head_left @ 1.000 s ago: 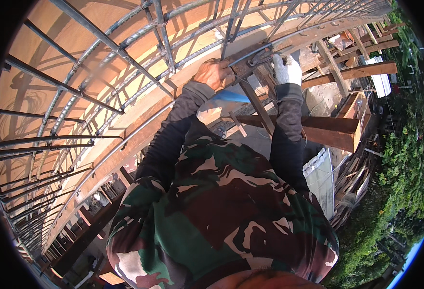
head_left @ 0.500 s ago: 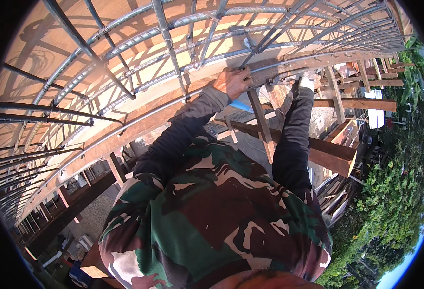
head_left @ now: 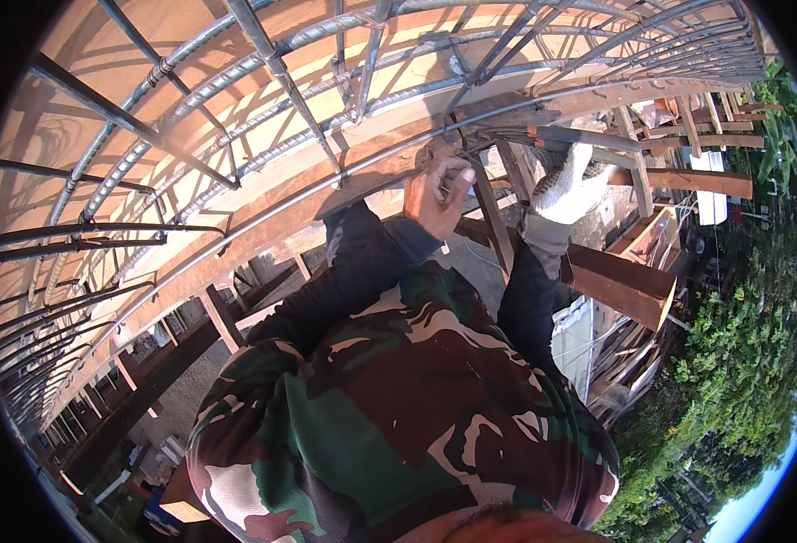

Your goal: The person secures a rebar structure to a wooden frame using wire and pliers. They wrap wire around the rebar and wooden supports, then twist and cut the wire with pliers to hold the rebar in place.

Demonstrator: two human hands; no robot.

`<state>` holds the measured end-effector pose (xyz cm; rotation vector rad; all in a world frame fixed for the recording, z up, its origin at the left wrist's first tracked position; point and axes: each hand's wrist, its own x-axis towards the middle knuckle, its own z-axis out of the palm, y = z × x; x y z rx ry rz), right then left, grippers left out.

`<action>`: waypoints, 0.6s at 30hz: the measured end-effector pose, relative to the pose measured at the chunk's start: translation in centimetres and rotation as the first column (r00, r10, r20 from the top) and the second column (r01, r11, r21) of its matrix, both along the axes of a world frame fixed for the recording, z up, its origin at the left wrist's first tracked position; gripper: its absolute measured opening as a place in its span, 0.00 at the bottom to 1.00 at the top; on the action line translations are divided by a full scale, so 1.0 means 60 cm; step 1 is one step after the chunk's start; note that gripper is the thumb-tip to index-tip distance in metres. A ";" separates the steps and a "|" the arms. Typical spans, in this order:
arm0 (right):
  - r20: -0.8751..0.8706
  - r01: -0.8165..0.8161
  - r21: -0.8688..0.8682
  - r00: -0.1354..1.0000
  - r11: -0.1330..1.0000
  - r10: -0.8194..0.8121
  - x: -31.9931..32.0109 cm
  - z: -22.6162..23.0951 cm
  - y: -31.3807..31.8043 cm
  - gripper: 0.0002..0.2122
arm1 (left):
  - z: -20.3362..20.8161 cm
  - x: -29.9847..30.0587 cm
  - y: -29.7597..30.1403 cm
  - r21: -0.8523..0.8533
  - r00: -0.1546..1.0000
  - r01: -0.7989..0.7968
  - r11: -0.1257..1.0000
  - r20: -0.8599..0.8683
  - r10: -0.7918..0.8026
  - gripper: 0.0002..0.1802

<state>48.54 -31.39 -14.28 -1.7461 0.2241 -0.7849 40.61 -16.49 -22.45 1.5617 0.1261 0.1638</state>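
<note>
My right hand (head_left: 566, 192), in a white knit glove with a grey cuff, is closed round long dark-handled pincers (head_left: 588, 138). Their head points left to a steel rod (head_left: 389, 161) along the timber edge, where the jaws are lost in shadow. Close by on the left is my bare left hand (head_left: 438, 197), its fingers curled in and the thumb raised. Whatever it may pinch is too small to make out. Just beyond both hands, a vertical dark bar meets the rod. Dark sleeves cover both forearms.
A curved cage of ribbed rebar (head_left: 308, 95) stands against plywood formwork (head_left: 100, 68) ahead. Wooden props and braces (head_left: 496, 213) sit below the edge, and a thick beam (head_left: 620, 282) juts out at right. Trees (head_left: 733, 362) fill the far right.
My left hand has drawn back from the rod toward me and curled. My right hand has turned and come nearer, with the pincers now showing plainly, their handles extending right.
</note>
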 end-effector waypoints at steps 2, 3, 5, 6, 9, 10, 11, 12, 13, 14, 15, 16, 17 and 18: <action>0.102 -0.117 0.073 0.989 0.990 0.110 -0.028 0.007 0.025 0.22 | 0.087 0.004 0.002 0.339 0.915 -0.285 0.897 0.375 0.149 0.21; 0.135 -0.175 0.076 0.977 0.982 0.164 -0.044 0.017 0.038 0.22 | 0.114 0.018 0.005 0.454 0.838 -0.431 0.779 0.523 0.159 0.23; 0.103 -0.354 0.114 0.934 0.928 0.343 -0.074 0.042 0.044 0.20 | 0.120 0.039 0.003 0.546 0.746 -0.505 0.669 0.665 0.021 0.27; 0.137 -0.389 0.094 0.917 0.916 0.375 -0.083 0.035 0.038 0.17 | 0.119 0.050 0.002 0.566 0.737 -0.430 0.704 0.670 -0.088 0.28; 0.088 -0.514 0.023 0.856 0.858 0.510 -0.100 0.057 0.013 0.21 | 0.123 0.055 0.010 0.576 0.733 -0.288 0.765 0.647 -0.211 0.28; 0.097 -0.570 -0.001 0.818 0.822 0.567 -0.106 0.066 0.003 0.24 | 0.124 0.052 0.009 0.567 0.740 -0.239 0.788 0.632 -0.230 0.28; -0.002 -0.644 -0.021 0.765 0.765 0.644 -0.100 0.083 -0.014 0.26 | 0.129 0.056 0.010 0.568 0.722 -0.239 0.788 0.647 -0.247 0.25; -0.100 -0.716 -0.031 0.696 0.697 0.711 -0.095 0.103 -0.023 0.27 | 0.127 0.053 0.008 0.564 0.712 -0.233 0.792 0.654 -0.256 0.25; -0.130 -0.742 -0.046 0.668 0.668 0.733 -0.093 0.114 -0.020 0.28 | 0.127 0.051 0.007 0.560 0.702 -0.229 0.796 0.662 -0.264 0.25; -0.180 -0.742 0.133 0.634 0.657 0.752 -0.098 0.125 -0.014 0.26 | 0.126 0.048 0.007 0.555 0.692 -0.227 0.800 0.670 -0.268 0.25; -0.152 -0.779 0.047 0.613 0.625 0.776 -0.101 0.122 -0.016 0.23 | 0.125 0.044 0.006 0.584 0.732 -0.224 0.780 0.629 -0.261 0.25; -0.126 -0.810 -0.043 0.585 0.585 0.801 -0.105 0.118 -0.018 0.21 | 0.127 0.039 0.007 0.612 0.771 -0.221 0.759 0.587 -0.248 0.24; -0.155 -0.803 -0.186 0.593 0.566 0.790 -0.110 0.117 -0.015 0.17 | 0.128 0.035 0.009 0.638 0.807 -0.219 0.738 0.544 -0.230 0.23; -0.182 -0.793 -0.335 0.585 0.510 0.790 -0.103 0.113 -0.023 0.17 | 0.124 0.035 0.008 0.654 0.811 -0.223 0.722 0.536 -0.235 0.22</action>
